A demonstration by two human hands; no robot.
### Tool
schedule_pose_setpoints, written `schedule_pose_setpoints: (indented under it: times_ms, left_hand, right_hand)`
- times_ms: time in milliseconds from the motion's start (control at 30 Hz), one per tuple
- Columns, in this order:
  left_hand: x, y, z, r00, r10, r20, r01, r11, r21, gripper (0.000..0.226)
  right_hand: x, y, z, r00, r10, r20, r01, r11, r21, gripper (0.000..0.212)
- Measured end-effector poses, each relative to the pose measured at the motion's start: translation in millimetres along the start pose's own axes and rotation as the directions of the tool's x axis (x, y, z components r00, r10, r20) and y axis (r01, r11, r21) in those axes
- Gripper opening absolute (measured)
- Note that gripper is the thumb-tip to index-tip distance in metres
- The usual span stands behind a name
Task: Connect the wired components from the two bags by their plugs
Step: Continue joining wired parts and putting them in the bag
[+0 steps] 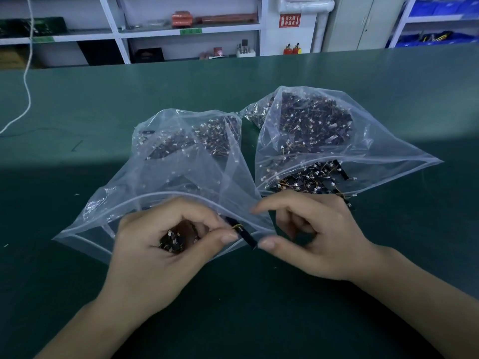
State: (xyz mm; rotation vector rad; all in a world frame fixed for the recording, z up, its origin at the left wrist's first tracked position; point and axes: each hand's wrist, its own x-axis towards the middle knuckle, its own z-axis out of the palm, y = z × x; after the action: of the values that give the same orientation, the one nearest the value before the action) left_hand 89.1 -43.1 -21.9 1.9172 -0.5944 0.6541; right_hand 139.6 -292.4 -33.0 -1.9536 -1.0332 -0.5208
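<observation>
Green mat [233, 320] nearest; left hand [160, 244] cups a clump of wired components [172, 240] and pinches a black component [245, 235] at the left bag [155, 182] mouth, right hand [311, 234] half-curled, thumb at that part's tip, grip unclear. Right bag [363, 151] lies beside, parts spilling out. Far wall: red sign [289, 20], white characters, unreadable.

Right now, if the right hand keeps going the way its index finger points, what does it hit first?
The right hand points leftward, so it would likely first meet the left bag at its open rim, then the left hand. Depth is unclear.
</observation>
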Motion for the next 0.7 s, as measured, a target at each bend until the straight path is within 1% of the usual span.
schedule_pose_setpoints:
  times_ms: [100,167,233,267,333,400,467,533,600,700]
  left_hand:
    - [0.0,6.7,8.2,0.997,-0.067,0.049,0.070,0.995,-0.072,0.012]
    - [-0.1,7.0,11.4,0.995,-0.084,0.054,0.089,0.989,-0.117,0.012]
    - [-1.6,5.3,12.2,0.991,-0.116,0.063,0.125,0.977,-0.175,0.014]
    - [-0.8,5.7,12.1,0.988,-0.142,0.059,0.151,0.967,-0.207,0.015]
    - [0.0,5.3,11.8,0.979,-0.194,0.061,0.203,0.944,-0.259,0.019]
    - [0.0,3.6,11.4,0.974,-0.212,0.074,0.225,0.932,-0.284,0.020]
    - [-0.4,2.6,11.9,0.975,-0.207,0.079,0.221,0.932,-0.288,0.022]
    - [-0.4,3.0,11.0,0.979,-0.192,0.075,0.205,0.942,-0.265,0.027]
    - [-1.0,4.1,9.9,0.988,-0.135,0.075,0.149,0.966,-0.211,0.030]
    - [-2.1,4.7,7.9,0.995,-0.030,0.100,0.043,0.991,-0.129,0.025]
  right_hand:
    - [2.3,-3.2,0.9,0.998,-0.040,0.040,0.038,0.999,0.038,0.051]
    - [3.1,-3.6,2.1,0.996,-0.059,0.060,0.055,0.996,0.066,0.058]
    - [2.8,-1.9,2.9,0.996,-0.072,0.056,0.069,0.996,0.063,0.058]
    - [2.5,0.0,3.6,0.996,-0.083,0.044,0.081,0.996,0.045,0.053]
    - [1.5,4.2,5.8,0.996,-0.091,0.021,0.091,0.996,-0.003,0.035]
    - [0.5,6.4,7.4,0.994,-0.107,0.001,0.107,0.993,-0.044,0.019]
    - [-0.2,6.7,8.4,0.992,-0.125,-0.017,0.123,0.990,-0.074,0.015]
    - [-0.6,6.7,8.5,0.993,-0.119,-0.026,0.117,0.991,-0.068,0.016]
    - [-0.7,6.4,8.1,0.995,-0.094,-0.032,0.092,0.994,-0.060,0.018]
    - [-0.8,6.0,7.9,0.997,-0.061,-0.044,0.056,0.994,-0.092,0.018]
